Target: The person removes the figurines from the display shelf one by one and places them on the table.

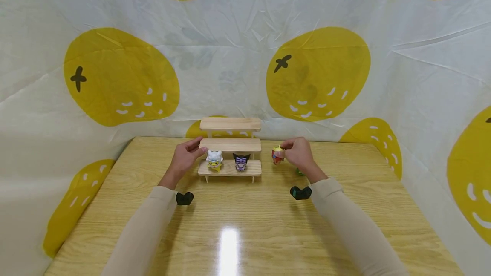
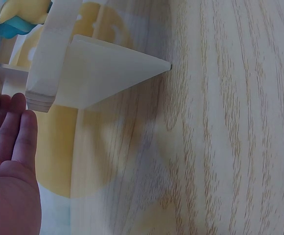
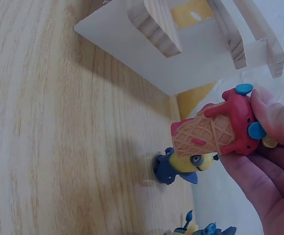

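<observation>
A three-tier wooden display stand (image 1: 230, 144) is at the back of the table, with white side panels (image 2: 107, 68). On its lowest tier stand a yellow figurine with a fluffy white top (image 1: 214, 160) and a black-and-purple figurine (image 1: 241, 162). My left hand (image 1: 185, 156) rests at the left end of the middle tier, fingers fairly straight. To the right of the stand, my right hand (image 1: 298, 153) pinches a small figurine (image 3: 215, 128) with a red, dripping top and a waffle-cone pattern, held above the table between thumb and fingers.
A green object (image 1: 299, 172) shows partly behind my right wrist. Beyond the held figurine stands a yellow-and-blue figurine (image 3: 178, 165), with another blue-and-yellow one (image 3: 205, 230) cut off below. White cloth with yellow fruit prints (image 1: 222, 76) hangs behind the wood-grain table (image 1: 264, 225).
</observation>
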Available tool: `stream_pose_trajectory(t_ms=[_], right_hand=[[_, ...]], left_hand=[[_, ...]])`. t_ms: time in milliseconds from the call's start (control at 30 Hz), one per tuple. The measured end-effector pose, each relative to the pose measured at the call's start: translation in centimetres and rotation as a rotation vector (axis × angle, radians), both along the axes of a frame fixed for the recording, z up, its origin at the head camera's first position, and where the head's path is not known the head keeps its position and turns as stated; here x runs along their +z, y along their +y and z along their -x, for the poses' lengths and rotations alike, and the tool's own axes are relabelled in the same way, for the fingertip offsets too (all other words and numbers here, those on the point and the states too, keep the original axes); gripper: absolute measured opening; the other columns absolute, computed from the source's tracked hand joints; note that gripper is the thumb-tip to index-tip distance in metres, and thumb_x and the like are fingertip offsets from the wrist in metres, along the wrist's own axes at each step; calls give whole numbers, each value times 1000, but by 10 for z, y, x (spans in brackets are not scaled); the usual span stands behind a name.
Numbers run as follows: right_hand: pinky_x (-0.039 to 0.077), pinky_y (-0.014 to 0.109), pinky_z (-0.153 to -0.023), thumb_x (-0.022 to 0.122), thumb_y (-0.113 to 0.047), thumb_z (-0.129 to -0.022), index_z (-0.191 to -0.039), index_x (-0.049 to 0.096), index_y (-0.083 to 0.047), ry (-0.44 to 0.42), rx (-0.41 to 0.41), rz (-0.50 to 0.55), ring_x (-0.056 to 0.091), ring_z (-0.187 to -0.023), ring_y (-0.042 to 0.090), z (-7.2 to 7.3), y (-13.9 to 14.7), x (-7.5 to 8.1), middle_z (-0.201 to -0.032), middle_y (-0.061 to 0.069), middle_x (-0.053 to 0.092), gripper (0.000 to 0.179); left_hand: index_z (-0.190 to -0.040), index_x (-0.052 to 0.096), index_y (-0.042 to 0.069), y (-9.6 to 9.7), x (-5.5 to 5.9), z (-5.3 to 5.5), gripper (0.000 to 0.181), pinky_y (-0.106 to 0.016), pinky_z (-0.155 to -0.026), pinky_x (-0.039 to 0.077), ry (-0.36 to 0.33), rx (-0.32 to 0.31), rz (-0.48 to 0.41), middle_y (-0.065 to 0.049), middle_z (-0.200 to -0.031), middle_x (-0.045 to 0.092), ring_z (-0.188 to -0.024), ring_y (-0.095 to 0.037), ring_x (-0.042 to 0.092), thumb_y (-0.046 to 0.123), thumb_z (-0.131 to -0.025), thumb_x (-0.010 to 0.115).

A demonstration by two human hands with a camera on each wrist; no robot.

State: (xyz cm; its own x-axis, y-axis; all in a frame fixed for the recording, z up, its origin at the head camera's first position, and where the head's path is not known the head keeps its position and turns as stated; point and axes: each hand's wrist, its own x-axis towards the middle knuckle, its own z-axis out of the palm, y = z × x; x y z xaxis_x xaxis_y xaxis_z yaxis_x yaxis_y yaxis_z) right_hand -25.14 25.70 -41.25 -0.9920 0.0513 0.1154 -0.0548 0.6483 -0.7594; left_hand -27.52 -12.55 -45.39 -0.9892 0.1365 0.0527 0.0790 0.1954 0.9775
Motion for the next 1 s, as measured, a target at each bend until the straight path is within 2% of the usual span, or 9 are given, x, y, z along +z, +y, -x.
stream_pose_trajectory(t_ms=[200,400,567,800,1000], right_hand=[[55,29,-73,88,-13,-83,-101,81,5,8,-14,-20,70,-96,32,0,0,-2,-103,21,79,25],[53,25,-70,88,-13,-83,-100,80,6,12,-29,-30,70,-93,32,1,-1,-6,-102,21,79,26],[52,25,-70,87,-13,-85,-101,80,5,1,-40,-32,69,-94,31,1,-2,-8,-103,21,79,26],[51,24,-68,87,-15,-85,-100,80,5,-4,-46,-42,67,-92,29,3,-4,-11,-100,20,79,27],[53,28,-72,87,-16,-85,-101,80,4,-13,-51,-42,67,-94,30,4,-5,-12,-102,20,79,27]], left_hand=[[-155,48,2,0,0,1,61,-33,-110,53,-4,1,-12,-21,-156,52,-145,-35,53,17,-101,71],[-155,49,4,0,0,0,59,-34,-110,54,-3,-4,-18,-21,-156,52,-144,-35,54,16,-101,71],[-155,50,5,-1,-1,0,59,-34,-111,53,-8,0,-10,-20,-157,52,-146,-34,52,18,-101,71],[-154,48,0,-1,-2,1,62,-31,-109,54,-1,-2,-23,-22,-157,52,-144,-36,53,16,-100,72],[-154,51,4,-1,-2,1,59,-33,-111,52,-5,5,-24,-20,-157,52,-146,-34,52,17,-100,72]])
